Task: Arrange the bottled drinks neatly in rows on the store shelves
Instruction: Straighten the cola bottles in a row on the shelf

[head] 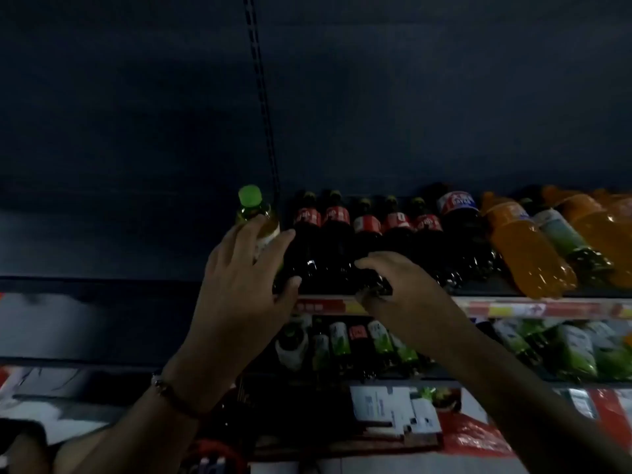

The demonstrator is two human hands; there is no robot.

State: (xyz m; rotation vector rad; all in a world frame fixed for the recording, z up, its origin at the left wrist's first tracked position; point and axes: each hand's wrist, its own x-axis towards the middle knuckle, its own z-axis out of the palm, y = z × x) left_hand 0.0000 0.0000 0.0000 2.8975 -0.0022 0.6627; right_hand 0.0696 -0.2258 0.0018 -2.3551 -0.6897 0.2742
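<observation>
Green-capped bottle (pixel 254 220) upright on the top shelf (pixel 513 301), just left of the cola row (pixel 369 234). Left hand (pixel 239 278) clamped round its body; right hand (pixel 396 278) curled on a cola base. Likely full, weighty, slick plastic: best held mid-body, below the shoulder.

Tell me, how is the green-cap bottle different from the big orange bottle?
The green-cap bottle holds pale yellowish drink; the orange bottle holds bright orange drink. The green-cap bottle is slimmer and the left hand is on it; the orange bottle is fatter and no hand touches it. Both are plastic drink bottles on the top shelf.
</observation>
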